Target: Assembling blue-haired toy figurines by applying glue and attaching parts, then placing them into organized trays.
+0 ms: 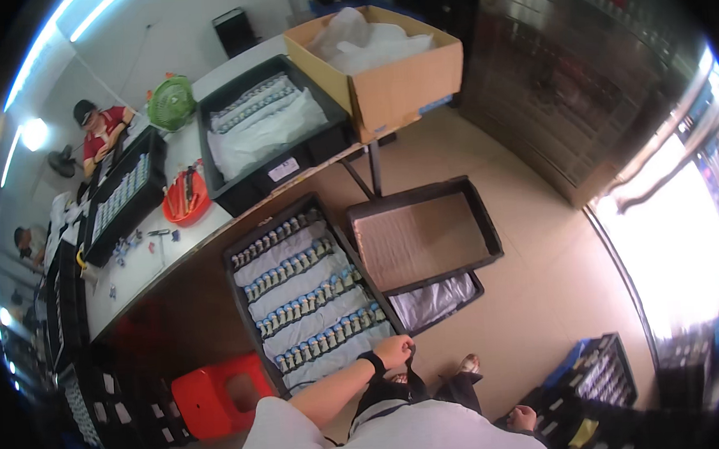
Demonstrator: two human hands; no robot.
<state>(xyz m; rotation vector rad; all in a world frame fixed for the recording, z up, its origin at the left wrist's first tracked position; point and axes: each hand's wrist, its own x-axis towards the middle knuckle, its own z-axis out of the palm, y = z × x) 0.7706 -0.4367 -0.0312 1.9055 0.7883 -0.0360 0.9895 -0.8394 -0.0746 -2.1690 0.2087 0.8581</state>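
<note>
Beside the tray (pixel 255 328), the left hand (pixel 394 351) grips a strap (pixel 415 369); whether the right hand (pixel 521 418) holds anything is unclear. A tug jolting the tray could topple figures (pixel 317 342).

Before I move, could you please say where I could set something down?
The tiled floor between the brown-lined tray and the bright doorway looks bare. The white table and the tray of small items are crowded.

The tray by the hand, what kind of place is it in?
Probably a factory or workshop: the tray holds rows of matching small pieces, and another person is at a long table.
</note>
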